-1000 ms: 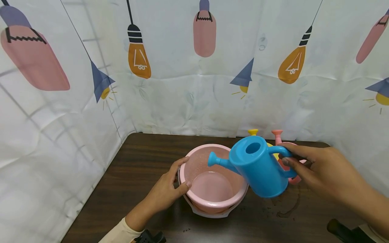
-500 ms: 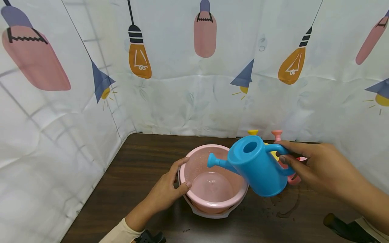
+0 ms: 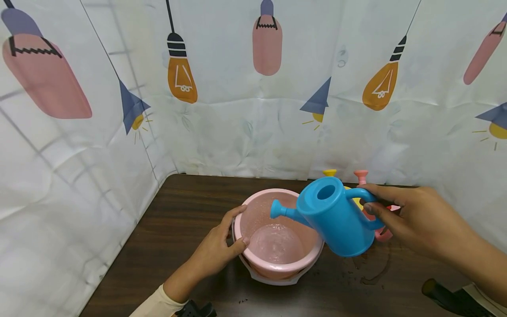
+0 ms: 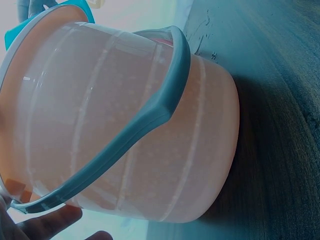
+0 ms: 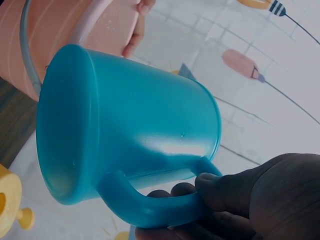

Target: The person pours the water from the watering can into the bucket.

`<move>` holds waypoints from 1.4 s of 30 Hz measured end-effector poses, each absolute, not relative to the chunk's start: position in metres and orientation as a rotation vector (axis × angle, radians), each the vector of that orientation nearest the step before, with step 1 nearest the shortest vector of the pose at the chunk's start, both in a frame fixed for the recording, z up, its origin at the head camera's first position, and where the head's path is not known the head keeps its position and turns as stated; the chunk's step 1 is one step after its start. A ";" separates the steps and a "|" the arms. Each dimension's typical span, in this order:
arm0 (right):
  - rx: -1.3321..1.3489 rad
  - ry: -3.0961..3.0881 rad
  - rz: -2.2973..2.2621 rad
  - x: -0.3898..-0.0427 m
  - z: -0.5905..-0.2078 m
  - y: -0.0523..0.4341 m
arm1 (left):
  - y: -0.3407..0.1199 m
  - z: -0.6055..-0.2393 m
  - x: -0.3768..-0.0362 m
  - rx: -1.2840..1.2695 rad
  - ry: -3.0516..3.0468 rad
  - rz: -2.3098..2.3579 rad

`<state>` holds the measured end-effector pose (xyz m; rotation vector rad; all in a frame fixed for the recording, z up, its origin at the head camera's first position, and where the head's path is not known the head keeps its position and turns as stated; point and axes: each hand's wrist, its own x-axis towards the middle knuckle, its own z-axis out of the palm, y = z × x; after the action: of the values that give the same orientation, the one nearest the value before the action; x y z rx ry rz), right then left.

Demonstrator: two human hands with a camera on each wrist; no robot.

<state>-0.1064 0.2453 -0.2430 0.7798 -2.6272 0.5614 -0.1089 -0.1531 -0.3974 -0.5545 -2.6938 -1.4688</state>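
A pink bucket (image 3: pixel 264 191) with a pale handle (image 4: pixel 150 115) stands on the dark wooden table (image 3: pixel 178 211) and holds a little rippling water. My left hand (image 3: pixel 233 237) grips its near-left rim, thumb inside; in the left wrist view its fingers (image 4: pixel 45 222) show below the bucket wall (image 4: pixel 150 155). My right hand (image 3: pixel 376 204) grips the handle of a blue watering can (image 3: pixel 336 215), tilted left with its spout (image 3: pixel 277 209) over the bucket. The right wrist view shows the blue can (image 5: pixel 140 135) from below, with my right hand's fingers (image 5: pixel 210 192) curled round its handle.
A yellow watering can (image 3: pixel 329 172) and a pink one (image 3: pixel 361 175) stand behind the blue can, mostly hidden. A small water spill (image 3: pixel 372 273) lies on the table right of the bucket. A printed curtain (image 3: pixel 253 110) closes off the back and left sides.
The blue can rose slightly and tipped further toward the bucket. The water in the bucket, smooth before, now ripples. My left hand has stayed on the rim.
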 end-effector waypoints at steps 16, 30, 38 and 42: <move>0.766 -2.653 0.592 -0.106 -0.242 0.245 | -0.153 -0.397 -0.109 -0.555 -2.699 -1.461; 0.751 -2.671 0.603 -0.106 -0.244 0.247 | -0.153 -0.398 -0.109 -0.563 -2.694 -1.446; 0.741 -2.665 0.591 -0.106 -0.243 0.246 | -0.153 -0.398 -0.109 -0.561 -2.695 -1.449; 0.730 -2.672 0.586 -0.106 -0.243 0.246 | -0.153 -0.398 -0.109 -0.556 -2.697 -1.439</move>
<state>-0.1064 0.2460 -0.2432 0.7305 -2.6718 0.5858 -0.1086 -0.1529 -0.3977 -0.5556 -2.6971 -1.4385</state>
